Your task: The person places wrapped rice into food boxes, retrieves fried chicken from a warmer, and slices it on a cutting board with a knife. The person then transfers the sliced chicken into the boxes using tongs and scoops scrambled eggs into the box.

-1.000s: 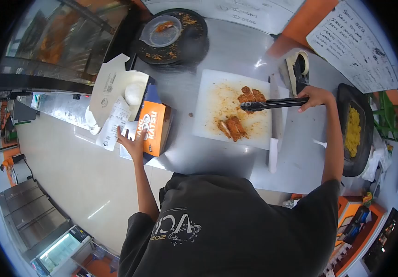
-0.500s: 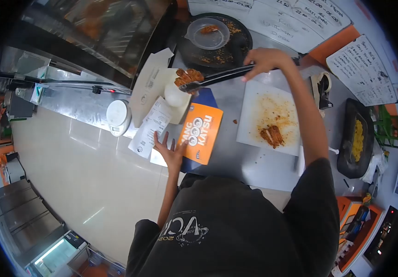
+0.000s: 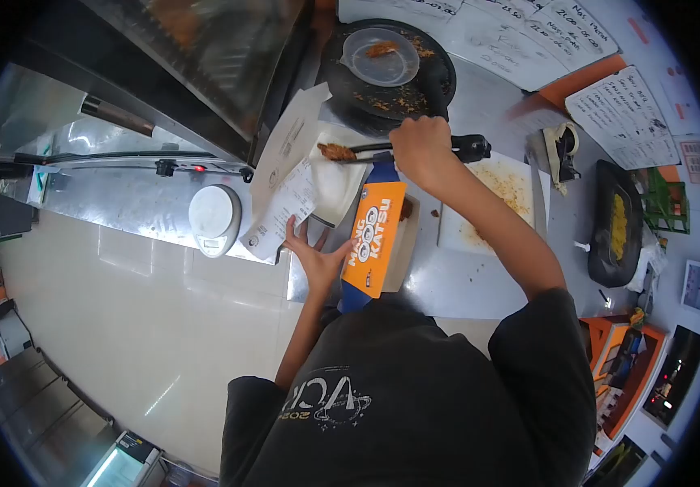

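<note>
My right hand (image 3: 423, 150) is closed around black tongs (image 3: 469, 148). Their tips hold fried pieces (image 3: 336, 152) over the open white-lined box (image 3: 335, 199), beside the white mound in it. My left hand (image 3: 316, 258) has its fingers spread, between the printed receipt (image 3: 287, 207) and the orange flap (image 3: 376, 235) of a second box, its thumb touching the flap. Something brown shows inside that second box. The cutting board (image 3: 492, 191), covered with crumbs, lies partly behind my right forearm.
A round black tray (image 3: 439, 77) with a clear bowl (image 3: 381, 58) stands at the back. A white scale (image 3: 213, 213) is to the left. On the right are a tape roll (image 3: 565, 144) and a black tray (image 3: 602, 235) of yellow food. A glass cabinet stands upper left.
The tongs carried fried pieces from the cutting board leftward to the white-lined box. My left hand stays by the receipt and orange flap. The view has shifted left.
</note>
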